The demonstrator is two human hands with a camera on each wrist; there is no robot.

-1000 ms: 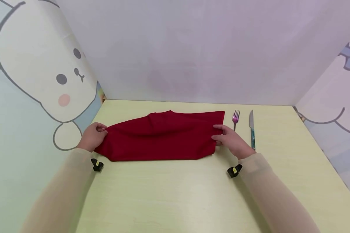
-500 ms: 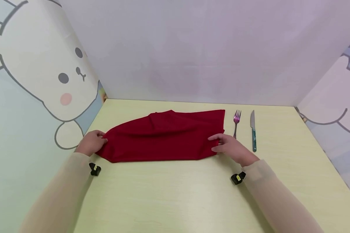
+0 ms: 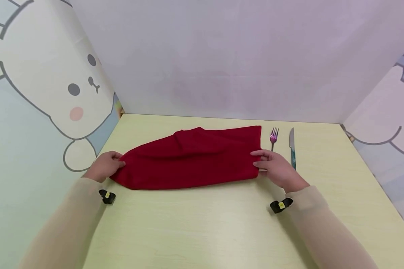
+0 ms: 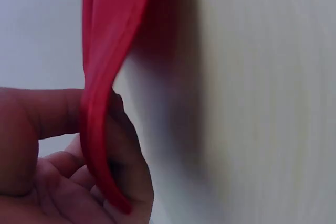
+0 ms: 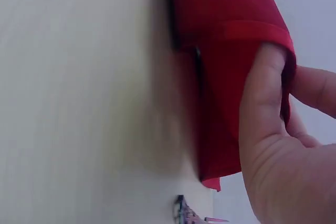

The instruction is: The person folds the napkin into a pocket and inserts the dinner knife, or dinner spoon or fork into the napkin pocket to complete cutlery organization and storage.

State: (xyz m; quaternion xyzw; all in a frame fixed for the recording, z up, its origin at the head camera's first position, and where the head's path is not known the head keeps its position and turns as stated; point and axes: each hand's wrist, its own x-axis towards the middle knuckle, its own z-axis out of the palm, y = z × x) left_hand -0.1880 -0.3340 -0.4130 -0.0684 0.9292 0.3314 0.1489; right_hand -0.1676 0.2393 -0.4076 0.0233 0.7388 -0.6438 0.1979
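A red cloth (image 3: 195, 164) lies folded across the table, its upper layer rumpled. My left hand (image 3: 105, 164) pinches its left end; in the left wrist view the cloth's edge (image 4: 95, 108) runs between thumb and fingers. At the other end my right hand (image 3: 277, 168) grips the near right corner. There, in the right wrist view, the thumb goes inside the hemmed fold of the cloth (image 5: 226, 3) while the other fingers stay on its outer side. Shadow shows under the cloth at both held ends.
Right of the cloth lie a fork (image 3: 273, 136) with purplish tines and a knife (image 3: 292, 144) with a teal handle, both partly behind my right hand. The pale wooden table (image 3: 195, 228) meets a light curtain (image 3: 222, 67) at its far edge. Cartoon-printed sheets flank both sides.
My right hand first came toward me, then moved right, drawing the near right corner with it; the near edge now slants up to the right. My left hand shifted slightly toward me and left.
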